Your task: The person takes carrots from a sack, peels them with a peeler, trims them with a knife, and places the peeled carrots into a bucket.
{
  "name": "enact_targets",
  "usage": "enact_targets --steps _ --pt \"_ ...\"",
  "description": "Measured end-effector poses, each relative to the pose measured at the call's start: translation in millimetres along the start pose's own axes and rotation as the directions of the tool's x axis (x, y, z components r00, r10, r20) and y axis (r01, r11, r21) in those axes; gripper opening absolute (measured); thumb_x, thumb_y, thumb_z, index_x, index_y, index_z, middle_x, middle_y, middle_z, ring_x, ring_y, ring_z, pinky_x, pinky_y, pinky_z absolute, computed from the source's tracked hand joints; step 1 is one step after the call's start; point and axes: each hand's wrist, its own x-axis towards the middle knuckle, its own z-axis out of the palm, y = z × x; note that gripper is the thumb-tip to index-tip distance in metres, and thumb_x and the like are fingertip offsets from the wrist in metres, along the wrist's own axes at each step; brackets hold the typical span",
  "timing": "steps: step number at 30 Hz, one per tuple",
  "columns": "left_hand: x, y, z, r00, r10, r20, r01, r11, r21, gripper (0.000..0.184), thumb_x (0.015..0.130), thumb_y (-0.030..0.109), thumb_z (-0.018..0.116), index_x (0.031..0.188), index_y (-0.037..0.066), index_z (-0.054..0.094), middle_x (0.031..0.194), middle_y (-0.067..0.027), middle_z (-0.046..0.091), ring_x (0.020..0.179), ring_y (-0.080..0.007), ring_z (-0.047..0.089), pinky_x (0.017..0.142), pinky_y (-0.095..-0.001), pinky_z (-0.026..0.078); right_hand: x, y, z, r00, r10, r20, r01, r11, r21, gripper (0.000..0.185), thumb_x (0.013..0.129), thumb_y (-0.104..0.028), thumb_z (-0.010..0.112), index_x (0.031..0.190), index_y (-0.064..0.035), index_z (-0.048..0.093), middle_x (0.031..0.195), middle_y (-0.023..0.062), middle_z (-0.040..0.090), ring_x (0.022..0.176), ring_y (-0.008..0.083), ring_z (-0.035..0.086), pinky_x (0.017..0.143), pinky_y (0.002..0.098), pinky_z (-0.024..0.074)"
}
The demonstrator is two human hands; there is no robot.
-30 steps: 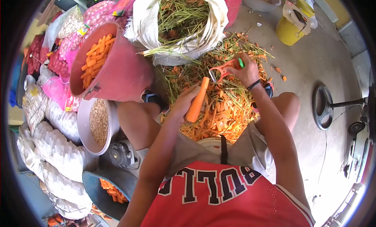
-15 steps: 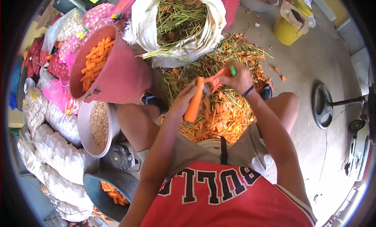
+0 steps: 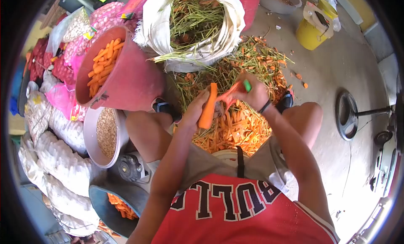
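My left hand (image 3: 196, 107) grips a carrot (image 3: 208, 107), held upright with a slight tilt; its skin looks smooth and bright orange. Wrapped round an orange peeler (image 3: 229, 96) with a green part on its handle, my right hand (image 3: 253, 94) is just right of the carrot. The peeler's head is beside the carrot's right side; whether the blade touches it I cannot tell. Below both hands lies a heap of carrot peelings (image 3: 240, 132), with green stalks and carrot tops (image 3: 235, 59) scattered beyond it.
A white sack (image 3: 153, 25) of stalks stands ahead. To the left are a red bucket (image 3: 141, 75) of peeled carrots, a bowl (image 3: 89, 139), a dark tub (image 3: 99, 202) with carrots and several sacks (image 3: 63, 160). A yellow bucket (image 3: 309, 35) and a round-based stand (image 3: 340, 113) are on the right.
My right hand with the peeler has moved slightly down and left, closer to my lap. The carrot has turned a little in my left hand, which stays in nearly the same place.
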Motion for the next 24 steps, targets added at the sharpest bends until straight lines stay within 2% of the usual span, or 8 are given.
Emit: enact_targets --steps 2,5,9,12,17,21,23,24 --pt "6.3 -3.7 10.2 0.994 0.073 -0.078 -0.072 0.997 0.008 0.051 0.100 0.028 0.051 0.146 0.013 0.036 0.116 -0.0079 0.060 0.093 -0.0141 0.062 0.075 -0.0289 0.055 -17.7 -13.5 17.3 0.960 -0.233 0.158 0.227 0.972 0.057 0.055 0.057 -0.022 0.091 0.100 -0.0041 0.063 0.092 0.0110 0.064 0.082 0.0246 0.064 0.073 0.0340 0.0516" --pt "-7.6 -3.8 30.7 0.991 0.057 -0.122 -0.044 0.994 0.105 0.054 0.099 0.028 0.052 0.146 0.010 0.035 0.118 -0.0083 0.059 0.092 -0.0148 0.063 0.078 -0.0292 0.054 -8.3 -6.3 8.6 0.958 -0.279 0.067 0.282 0.958 -0.056 0.053 0.057 -0.021 0.091 0.100 -0.0049 0.063 0.092 0.0110 0.064 0.082 0.0249 0.064 0.073 0.0337 0.0516" --pt "-17.5 4.2 38.2 0.998 -0.003 -0.060 0.012 0.988 0.152 0.052 0.099 0.025 0.051 0.147 0.013 0.034 0.105 -0.0063 0.060 0.086 -0.0136 0.062 0.072 -0.0290 0.054 26.1 35.7 -22.5 0.972 -0.116 -0.206 0.050 0.953 -0.299 0.049 0.062 -0.029 0.088 0.095 -0.0036 0.064 0.085 0.0129 0.065 0.076 0.0269 0.065 0.068 0.0358 0.0538" --pt "-1.8 3.7 15.0 0.998 0.063 -0.023 -0.061 0.994 0.091 0.051 0.099 0.025 0.051 0.145 0.011 0.035 0.110 -0.0065 0.061 0.087 -0.0140 0.063 0.073 -0.0291 0.055 10.2 15.3 -7.7 0.996 0.045 -0.073 -0.047 0.998 -0.029 0.047 0.063 -0.025 0.088 0.098 -0.0044 0.065 0.091 0.0131 0.067 0.077 0.0222 0.067 0.067 0.0357 0.0540" --pt "-0.6 -0.8 31.6 0.984 0.090 -0.152 -0.087 0.996 0.028 0.049 0.100 0.024 0.050 0.145 0.013 0.037 0.102 -0.0069 0.062 0.078 -0.0157 0.063 0.067 -0.0319 0.055 -4.0 -10.0 12.8 0.934 -0.347 0.088 0.350 0.937 -0.017 0.047 0.061 -0.022 0.089 0.097 -0.0050 0.065 0.091 0.0123 0.065 0.082 0.0289 0.066 0.073 0.0368 0.0540" --pt "-16.2 5.7 37.6 0.998 0.030 -0.047 -0.022 0.986 0.165 0.047 0.100 0.025 0.050 0.145 0.013 0.039 0.094 -0.0065 0.060 0.073 -0.0163 0.062 0.066 -0.0310 0.054 33.8 31.1 -21.4 0.980 -0.077 -0.183 0.028 0.967 -0.252 0.051 0.062 -0.025 0.089 0.099 -0.0016 0.063 0.094 0.0141 0.066 0.079 0.0221 0.067 0.069 0.0357 0.0554" --pt "-11.3 5.6 29.5 0.998 0.055 -0.024 -0.054 0.997 0.047 0.047 0.100 0.026 0.050 0.144 0.013 0.040 0.091 -0.0059 0.059 0.072 -0.0159 0.061 0.065 -0.0306 0.054 28.1 39.8 -17.7 0.979 0.130 -0.156 -0.145 0.986 -0.086 0.051 0.063 -0.027 0.089 0.100 -0.0029 0.063 0.096 0.0140 0.066 0.081 0.0231 0.068 0.071 0.0360 0.0555" --pt "-7.9 4.8 24.5 0.996 0.079 -0.033 -0.079 0.997 0.002 0.045 0.100 0.026 0.051 0.142 0.011 0.043 0.103 -0.0058 0.061 0.079 -0.0126 0.062 0.067 -0.0266 0.054 19.6 26.2 -10.1 0.993 0.043 -0.106 -0.046 0.999 -0.029 0.052 0.062 -0.024 0.090 0.100 -0.0025 0.062 0.092 0.0129 0.064 0.080 0.0223 0.066 0.070 0.0351 0.0542"
